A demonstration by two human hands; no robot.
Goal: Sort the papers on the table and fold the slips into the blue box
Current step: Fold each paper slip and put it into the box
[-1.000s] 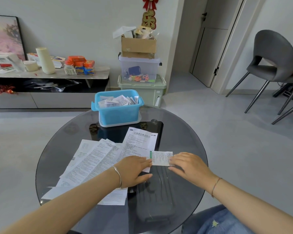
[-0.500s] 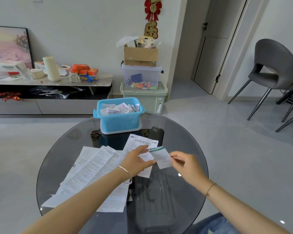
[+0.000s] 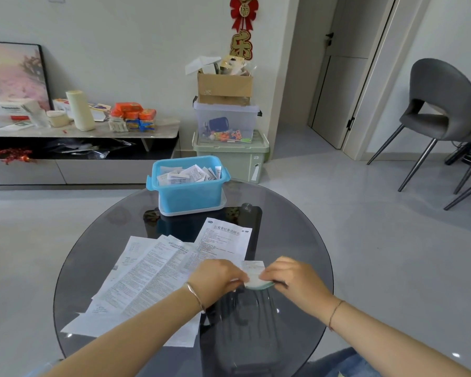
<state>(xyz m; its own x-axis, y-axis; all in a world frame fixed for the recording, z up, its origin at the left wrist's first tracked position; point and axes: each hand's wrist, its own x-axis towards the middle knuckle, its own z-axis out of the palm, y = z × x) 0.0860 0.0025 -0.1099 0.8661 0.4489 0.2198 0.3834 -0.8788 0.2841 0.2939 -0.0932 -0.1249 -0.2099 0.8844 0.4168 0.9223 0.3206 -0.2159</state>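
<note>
Nearest the viewer, the person's left hand (image 3: 218, 277) and right hand (image 3: 294, 278) meet low over the glass table (image 3: 310, 240), each with fingers curled and pinching one end of a small slip (image 3: 254, 276). A second ago this slip lay flat on the glass under both hands. Half a second ago it was lifted between them, and now it is back down near the surface, bowed along its lower edge, which suggests a fresh fold is being set. How tightly the fingertips close cannot be told through the motion blur. Left of the hands, the papers (image 3: 152, 273) lie fanned and overlapping where they were, and a titled leaflet (image 3: 223, 240) sits just beyond the slip, seemingly untouched. Farther on, at the far edge of the table, the blue box (image 3: 188, 191) stands on its lid, already holding many folded slips. The slip in hand is well apart from it, so the drop is not yet done and several sheets are left. Behind, stacked storage bins (image 3: 229, 126) stand against the wall.
</note>
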